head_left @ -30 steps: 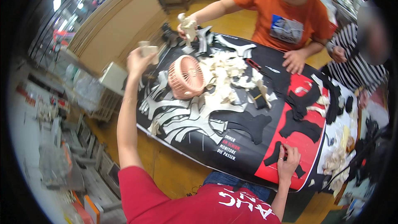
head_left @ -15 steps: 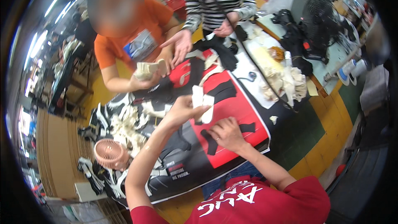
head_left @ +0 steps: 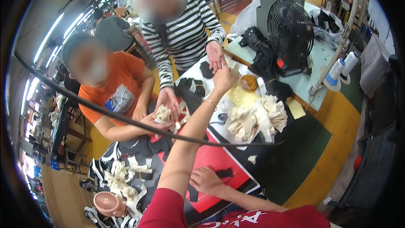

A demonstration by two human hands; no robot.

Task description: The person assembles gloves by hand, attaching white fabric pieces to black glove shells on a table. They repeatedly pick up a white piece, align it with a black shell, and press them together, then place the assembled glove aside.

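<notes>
In the head view the person's two hands are well apart. The left hand [head_left: 226,78], one bracelet [head_left: 209,104] at its wrist, reaches out to a striped-sleeved co-worker's upturned hand [head_left: 216,55], the fingers of both meeting or nearly so; I cannot tell whether it holds anything. The right hand [head_left: 206,180] lies loosely, fingers slightly bent, over black fabric [head_left: 225,172] on the red panel [head_left: 219,154] of the table cover. That fabric shows on two sides of the hand, whether as one piece or two I cannot tell. One cream bundle [head_left: 163,114] sits at the hands of two co-workers, one in stripes, one in orange. Right of the left forearm are one heap of cream pieces [head_left: 253,120], too overlapped to count, one orange-brown coil [head_left: 249,82] and one yellow card [head_left: 296,107]. Two fans show, one small pink fan [head_left: 109,204] and one large black fan [head_left: 291,27], plus two thread cones [head_left: 336,72].
</notes>
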